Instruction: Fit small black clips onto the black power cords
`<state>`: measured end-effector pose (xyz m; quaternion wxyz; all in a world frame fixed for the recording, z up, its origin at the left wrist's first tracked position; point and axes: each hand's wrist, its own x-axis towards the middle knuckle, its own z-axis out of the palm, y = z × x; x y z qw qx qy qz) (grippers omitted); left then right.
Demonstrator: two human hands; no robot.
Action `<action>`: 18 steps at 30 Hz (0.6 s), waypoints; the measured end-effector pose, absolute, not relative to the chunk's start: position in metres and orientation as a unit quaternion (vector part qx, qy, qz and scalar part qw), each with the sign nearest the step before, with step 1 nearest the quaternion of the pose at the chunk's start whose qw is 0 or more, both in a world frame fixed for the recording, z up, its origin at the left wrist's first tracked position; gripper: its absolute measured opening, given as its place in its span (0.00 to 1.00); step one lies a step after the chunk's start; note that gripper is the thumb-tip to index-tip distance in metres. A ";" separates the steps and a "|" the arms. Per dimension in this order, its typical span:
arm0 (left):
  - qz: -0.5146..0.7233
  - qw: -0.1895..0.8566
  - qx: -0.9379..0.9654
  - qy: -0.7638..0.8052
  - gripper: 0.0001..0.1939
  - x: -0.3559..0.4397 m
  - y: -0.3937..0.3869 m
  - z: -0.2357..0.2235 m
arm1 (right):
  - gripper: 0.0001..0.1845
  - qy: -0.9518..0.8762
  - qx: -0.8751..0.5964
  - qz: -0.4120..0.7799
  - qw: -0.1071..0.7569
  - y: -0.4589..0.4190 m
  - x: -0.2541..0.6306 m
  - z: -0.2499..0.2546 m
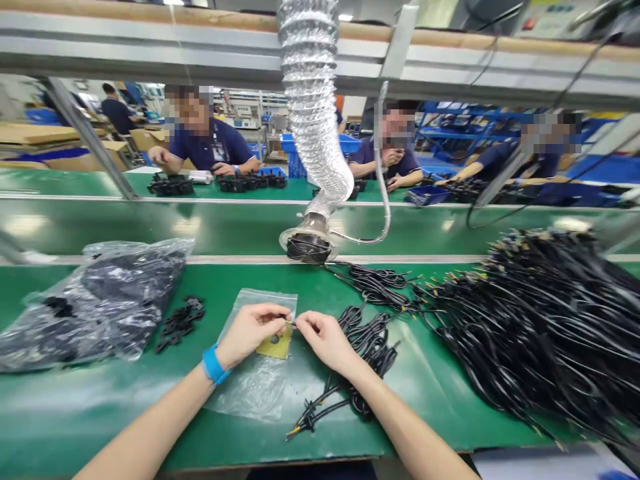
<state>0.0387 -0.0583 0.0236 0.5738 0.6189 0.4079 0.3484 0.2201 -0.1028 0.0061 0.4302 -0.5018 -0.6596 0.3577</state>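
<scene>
My left hand (253, 333), with a blue band at the wrist, is closed in a pinch above a clear plastic bag (250, 393). My right hand (324, 339) pinches close beside it, fingertips nearly touching the left ones. Between them shows a thin cable end (291, 323) with a bit of yellow wire; the fingers hide most of it. Under the hands a yellow sponge-like pad (275, 348) with a dark round spot lies on the bag. Bundled black cables (370, 337) lie beside my right hand, and some cable ends with yellow tips (299, 427) point toward the front edge.
A large bag of black parts (105, 300) lies left, with loose black clips (181, 323) beside it. A big heap of black cables (540, 320) covers the right. A foil duct with a fan (309, 247) hangs ahead. Several co-workers sit across the green bench (225, 223).
</scene>
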 end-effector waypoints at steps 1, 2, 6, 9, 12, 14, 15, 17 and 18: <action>0.353 0.564 0.626 0.407 0.14 0.039 -0.058 0.022 | 0.18 -0.662 -0.504 0.348 0.431 -0.102 0.220 0.006; 0.359 0.547 0.639 0.405 0.14 0.040 -0.058 0.021 | 0.18 -0.666 -0.507 0.336 0.432 -0.102 0.220 0.005; 0.407 0.387 0.731 0.388 0.13 0.042 -0.061 0.015 | 0.16 -0.690 -0.507 0.274 0.438 -0.101 0.221 0.004; 0.420 0.276 0.785 0.363 0.14 0.044 -0.065 0.013 | 0.15 -0.711 -0.501 0.224 0.440 -0.102 0.221 0.003; 0.399 0.249 0.809 0.353 0.16 0.045 -0.070 0.012 | 0.15 -0.738 -0.498 0.173 0.421 -0.103 0.221 -0.001; 0.383 0.257 0.815 0.351 0.16 0.046 -0.073 0.013 | 0.15 -0.756 -0.497 0.144 0.400 -0.103 0.220 -0.003; 0.377 0.267 0.815 0.349 0.16 0.047 -0.074 0.014 | 0.16 -0.763 -0.496 0.132 0.391 -0.103 0.221 -0.005; 0.377 0.297 0.806 0.346 0.16 0.047 -0.075 0.016 | 0.16 -0.773 -0.492 0.115 0.383 -0.104 0.221 -0.006; 0.381 0.325 0.794 0.345 0.16 0.046 -0.075 0.018 | 0.17 -0.775 -0.490 0.109 0.384 -0.104 0.221 -0.005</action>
